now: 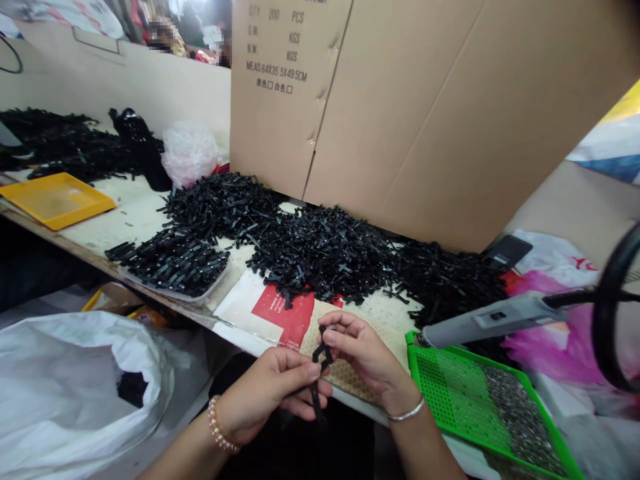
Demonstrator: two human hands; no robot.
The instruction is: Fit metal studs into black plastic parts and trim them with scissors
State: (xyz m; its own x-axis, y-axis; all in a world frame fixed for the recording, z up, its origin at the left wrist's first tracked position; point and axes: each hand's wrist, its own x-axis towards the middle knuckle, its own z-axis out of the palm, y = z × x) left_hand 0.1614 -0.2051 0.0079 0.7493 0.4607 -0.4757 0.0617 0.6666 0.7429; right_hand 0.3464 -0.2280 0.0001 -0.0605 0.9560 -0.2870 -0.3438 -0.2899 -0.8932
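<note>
My left hand, with a beaded bracelet at its wrist, pinches a small piece of black jointed strips between thumb and fingers. The strips cross and leave a small gap in the middle, and one end hangs below the fingers. On the upper end of the same piece, the thumb and fingertips of my right hand are closed. Both hands are just in front of the table edge, near a honeycomb-patterned pad and a red and white printed sheet. Just behind lies a large pile of black strips.
A shallow clear tray of black strips stands left, beyond it a yellow tray. At right, a grey electric screwdriver lies over a green basket of small metal parts. A tall carton stands behind; a white sack is lower left.
</note>
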